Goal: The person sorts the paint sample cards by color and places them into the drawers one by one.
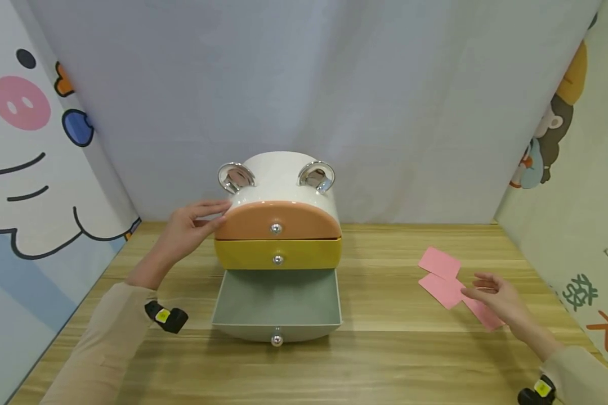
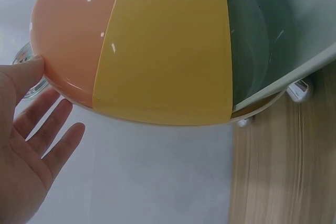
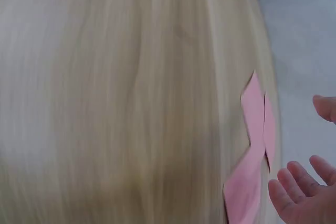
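A small desktop drawer cabinet [image 1: 278, 180] has a white rounded top, an orange drawer [image 1: 304, 219], a yellow drawer [image 1: 243, 254] and a grey-green bottom drawer [image 1: 284, 298]. The bottom one is pulled out, with its inside bare; the upper two are closed. My left hand [image 1: 184, 229] touches the cabinet's upper left side, thumb at the orange front's edge and other fingers extended, as the left wrist view shows. Over at the right, my right hand [image 1: 501, 301] hovers by three overlapping pink paper slips [image 1: 443, 291], its fingers relaxed and holding nothing.
Two shiny silver ear-like loops [image 1: 235, 177] stick up from the cabinet top, and each drawer has a round silver knob. The wooden table [image 1: 385, 360] ends at a pale curtain [image 1: 395, 112] behind. Walls with cartoon prints flank it on both sides.
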`<state>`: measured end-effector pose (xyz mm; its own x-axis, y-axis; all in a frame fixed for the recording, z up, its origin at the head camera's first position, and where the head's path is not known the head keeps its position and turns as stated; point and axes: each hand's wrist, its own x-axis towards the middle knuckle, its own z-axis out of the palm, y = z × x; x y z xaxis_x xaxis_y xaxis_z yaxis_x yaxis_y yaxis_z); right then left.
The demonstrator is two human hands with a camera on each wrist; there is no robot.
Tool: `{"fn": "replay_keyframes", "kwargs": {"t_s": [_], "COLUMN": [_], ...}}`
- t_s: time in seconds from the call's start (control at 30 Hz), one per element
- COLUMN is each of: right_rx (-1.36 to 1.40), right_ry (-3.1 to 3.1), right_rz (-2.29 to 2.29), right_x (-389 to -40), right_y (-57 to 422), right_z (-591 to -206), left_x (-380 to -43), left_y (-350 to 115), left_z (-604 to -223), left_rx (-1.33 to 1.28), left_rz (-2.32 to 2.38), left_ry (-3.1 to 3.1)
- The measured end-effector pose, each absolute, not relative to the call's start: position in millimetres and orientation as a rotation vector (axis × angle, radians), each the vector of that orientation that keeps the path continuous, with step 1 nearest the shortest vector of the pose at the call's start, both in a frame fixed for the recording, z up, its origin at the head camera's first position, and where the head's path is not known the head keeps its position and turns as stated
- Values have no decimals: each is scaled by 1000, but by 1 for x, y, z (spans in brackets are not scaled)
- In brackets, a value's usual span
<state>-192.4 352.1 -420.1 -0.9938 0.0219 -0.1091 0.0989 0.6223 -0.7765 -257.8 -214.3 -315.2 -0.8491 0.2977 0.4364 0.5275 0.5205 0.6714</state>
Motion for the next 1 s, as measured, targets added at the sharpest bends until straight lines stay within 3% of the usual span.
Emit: {"fn": "replay_keyframes", "kwargs": {"t_s": [0.37,1.0], "right_rx": [299,245], "right_ry": [2750,2978], "right_rz": [-1044,-554], "right_x": [-194,-194], "right_y": [386,377], "right_z": [-423,-429], "left_x": [-257,-259], "left_y": [-216,-215], "left_z": [-315,-317], "left_rx": [-697,-702], "left_rz": [-1244,-1239], "left_ry": [-2494,-2505]}}
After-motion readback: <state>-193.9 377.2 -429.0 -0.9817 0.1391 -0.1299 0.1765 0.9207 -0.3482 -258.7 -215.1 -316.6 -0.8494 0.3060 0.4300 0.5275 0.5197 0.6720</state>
